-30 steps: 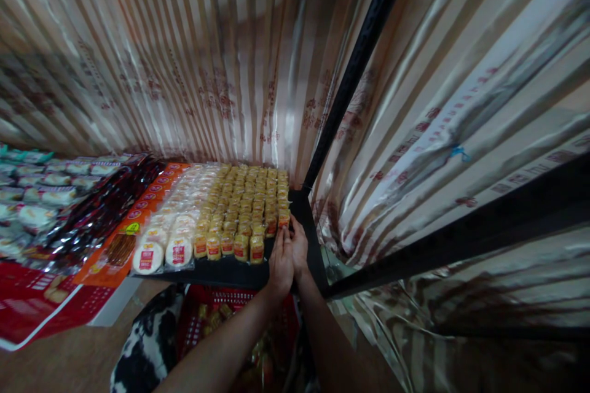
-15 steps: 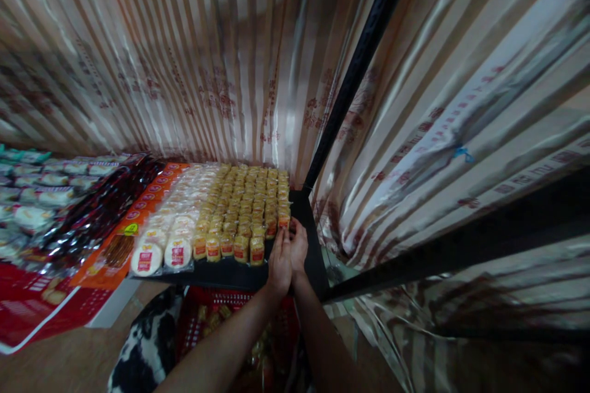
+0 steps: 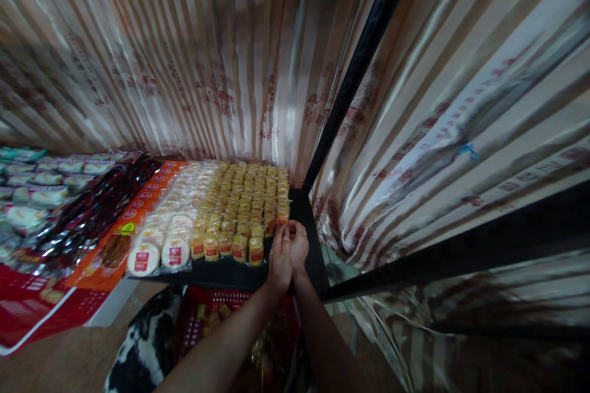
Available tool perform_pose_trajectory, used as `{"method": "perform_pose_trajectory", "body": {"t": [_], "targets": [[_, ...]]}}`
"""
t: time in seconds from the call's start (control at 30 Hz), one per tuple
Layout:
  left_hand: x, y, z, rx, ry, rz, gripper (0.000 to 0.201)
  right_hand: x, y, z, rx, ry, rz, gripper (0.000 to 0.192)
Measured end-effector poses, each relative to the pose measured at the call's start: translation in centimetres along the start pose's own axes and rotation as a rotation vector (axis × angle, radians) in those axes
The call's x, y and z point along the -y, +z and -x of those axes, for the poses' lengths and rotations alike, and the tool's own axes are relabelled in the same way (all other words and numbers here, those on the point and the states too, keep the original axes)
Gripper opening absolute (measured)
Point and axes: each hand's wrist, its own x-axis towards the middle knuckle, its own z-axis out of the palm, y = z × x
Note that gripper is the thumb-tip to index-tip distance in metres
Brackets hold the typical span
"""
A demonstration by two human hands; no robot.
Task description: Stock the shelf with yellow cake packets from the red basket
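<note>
Head view: nearest, a red basket (image 3: 216, 319) sits below my 2 forearms. I see left hand (image 3: 279, 258) and right hand (image 3: 298, 248) pressed together at the yellow packs (image 3: 246, 209) on the black shelf (image 3: 230, 271); grip unclear. White round packs (image 3: 159, 253) lie leftward, striped curtain (image 3: 207, 61) behind.

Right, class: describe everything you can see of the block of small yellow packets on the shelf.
The small yellow packets are clear-wrapped yellow cakes with red-and-yellow labels, packed in tidy rows. They lie on a black shelf, beside white round packets. Both hands, left hand and right hand, meet at the near right corner of the block.
</note>
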Motion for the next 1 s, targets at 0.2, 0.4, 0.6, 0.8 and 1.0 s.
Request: {"method": "perform_pose_trajectory", "body": {"t": [0.2,0.4,0.6,0.8,1.0], "targets": [[0.3,0.1,0.1,-0.026,0.077,-0.055,0.042,-0.2,0.5,-0.2,-0.018,-0.003,-0.091,0.028],[0.1,-0.3,0.0,-0.016,0.058,-0.092,0.043,-0.3,0.5,-0.5,0.008,-0.014,-0.065,0.032],[0.0,-1.6,2.1,-0.024,0.097,-0.139,0.040,0.4,-0.4,1.1,-0.062,0.036,-0.079,0.041],[1.0,-4.7,7.0,0.022,0.168,-0.264,0.028,3.2,-2.1,6.9,-0.081,0.103,-0.282,0.035],[5.8,-8.4,11.8,0.071,0.019,-0.299,0.029,1.3,-2.3,16.5,0.026,0.236,-0.204,0.030]]}}
